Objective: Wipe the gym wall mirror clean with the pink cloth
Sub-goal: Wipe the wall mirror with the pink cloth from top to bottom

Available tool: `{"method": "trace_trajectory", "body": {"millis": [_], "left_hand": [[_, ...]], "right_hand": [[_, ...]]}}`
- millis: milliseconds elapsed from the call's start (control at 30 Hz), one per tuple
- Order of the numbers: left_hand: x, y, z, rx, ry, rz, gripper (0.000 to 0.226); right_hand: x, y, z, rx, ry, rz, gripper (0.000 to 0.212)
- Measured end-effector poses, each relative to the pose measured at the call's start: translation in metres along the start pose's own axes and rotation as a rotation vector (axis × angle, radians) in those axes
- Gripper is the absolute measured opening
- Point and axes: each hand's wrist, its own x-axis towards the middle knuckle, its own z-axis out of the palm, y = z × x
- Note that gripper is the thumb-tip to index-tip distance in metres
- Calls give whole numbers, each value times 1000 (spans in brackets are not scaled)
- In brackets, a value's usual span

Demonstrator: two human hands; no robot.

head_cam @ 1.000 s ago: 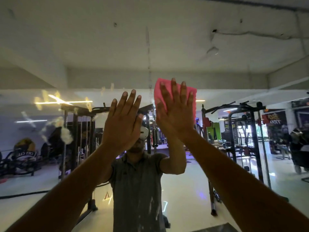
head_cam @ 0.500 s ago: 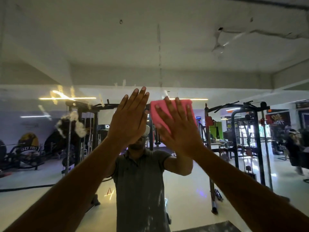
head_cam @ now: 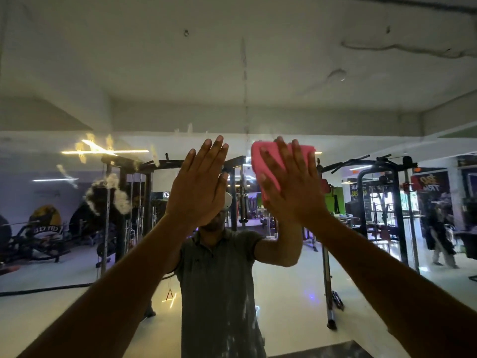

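At nine o'clock, white foamy smears (head_cam: 113, 192) cling to the mirror (head_cam: 284, 73), over the reflection of a dark weight rack (head_cam: 124, 215). Higher, toward ten o'clock, more pale streaks (head_cam: 87, 148) cross the reflected strip light (head_cam: 105, 151).

Just left of centre, the left hand (head_cam: 198, 187) is raised flat at the glass, fingers straight and close together, pointing to about one o'clock; it holds nothing. Whether the palm truly touches the mirror cannot be told from here.

Below centre, at six o'clock, the reflection shows the person's grey shirt (head_cam: 219, 293), marked with pale flecks.

Just right of centre, the right hand (head_cam: 291, 187) presses the pink cloth (head_cam: 263, 161) flat against the mirror, fingers straight and slightly spread, pointing to about eleven o'clock. The cloth lies between palm and glass, showing above and to the left of the fingers. The two hands are near each other but apart.

At three o'clock, the mirror reflects a black cable machine (head_cam: 382, 202), and beyond it a person (head_cam: 438, 233) walking on the pale floor (head_cam: 296, 293).
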Motion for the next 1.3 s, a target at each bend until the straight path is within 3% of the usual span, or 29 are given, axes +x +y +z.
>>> {"method": "trace_trajectory", "body": {"millis": [133,233,333,400,500,600,667,767,867,933,1000,1100,1200,1300], "left_hand": [[-1,5,1,-18,14,-21,66],[-1,3,-2,-12,-10,-12,67],[0,1,-4,14,-34,-7,67],[0,2,-4,21,-32,-15,67],[0,7,-3,29,-15,-26,66],[0,6,-4,21,-7,-17,65],[1,4,-6,7,-23,2,66],[1,2,-6,29,-27,6,67],[1,3,-5,11,-5,1,66],[1,3,-3,20,0,-5,65],[1,3,-4,27,-4,-2,65],[1,2,-6,16,-27,1,65],[0,4,-6,14,-29,7,66],[0,6,-6,1,-5,-14,65]], "right_hand": [[64,-34,-18,38,51,233,77],[8,-49,-6,2,13,10,74],[-21,1,0,-2,-36,-61,74],[16,24,-8,-27,-11,90,80],[56,-8,-24,7,14,258,86],[-4,-39,-10,-41,-2,-16,74],[-49,-21,-3,23,-51,-126,69],[-21,21,-7,12,-16,12,71],[50,6,-23,41,27,221,80],[48,-29,-19,9,47,142,75],[1,-47,-4,-6,20,-77,69],[-54,-12,8,27,-16,-171,69],[-9,29,0,7,28,-3,70],[63,11,-15,39,70,180,75]]}}
